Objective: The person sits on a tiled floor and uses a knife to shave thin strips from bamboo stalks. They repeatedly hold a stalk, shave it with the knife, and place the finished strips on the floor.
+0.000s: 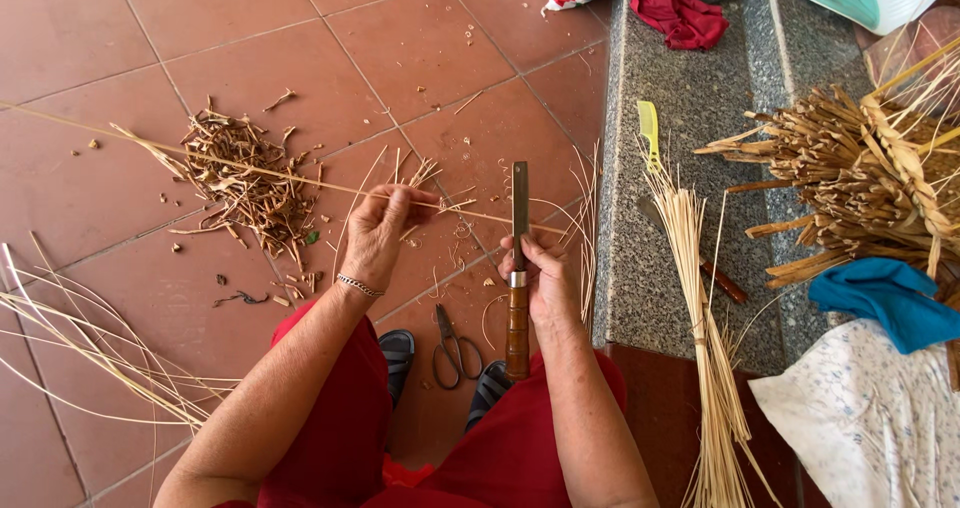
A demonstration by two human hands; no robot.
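Pinching a long thin straw strip [300, 175] in the left hand [380, 233] and gripping a wooden-handled knife [518, 268] upright in the right hand [545, 278], the person seems midway: shavings [245, 183] lie upper left, unworked stalks [850, 173] remain right.

Both arms are bare to the elbows. A thin beaded bracelet [359, 286] circles the left wrist. Red trousers [340, 428] cover the legs, and dark sandals [397, 353] show on both feet.
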